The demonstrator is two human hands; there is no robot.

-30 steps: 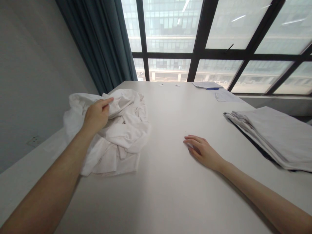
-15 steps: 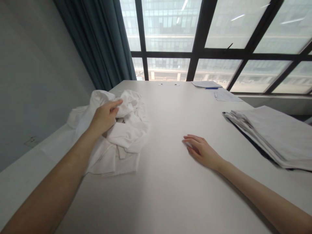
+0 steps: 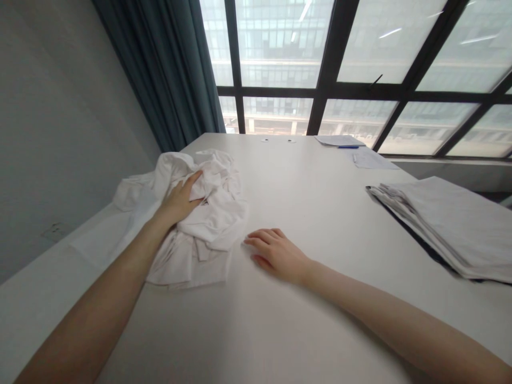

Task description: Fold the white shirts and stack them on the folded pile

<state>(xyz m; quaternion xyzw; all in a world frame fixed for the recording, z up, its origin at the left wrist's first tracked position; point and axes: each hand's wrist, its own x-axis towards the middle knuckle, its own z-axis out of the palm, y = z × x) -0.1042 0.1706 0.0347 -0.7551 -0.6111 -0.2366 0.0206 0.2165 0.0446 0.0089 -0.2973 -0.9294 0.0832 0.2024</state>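
A crumpled heap of white cloth [image 3: 218,213] lies on the left part of the white table [image 3: 280,330]; what kind of garment or sheet it is I cannot make out. My left hand [image 3: 182,201] rests on top of the heap, its fingers spread over the folds and the thumb apart. Just right of the heap, my right hand [image 3: 278,255] hovers low over or touches the tabletop, fingers loosely curved and apart with nothing in them. A narrow gap separates its fingertips from the cloth.
A flat stack of folded white cloth [image 3: 452,224] with a dark layer beneath lies at the right. Papers [image 3: 340,140] and a blue pen [image 3: 348,147] are at the far right corner. Behind the table are a window [image 3: 280,42] and a dark blue curtain [image 3: 168,69].
My right hand has moved left across the table, close to the cloth heap. My left hand has lowered and spread its fingers onto the folds.
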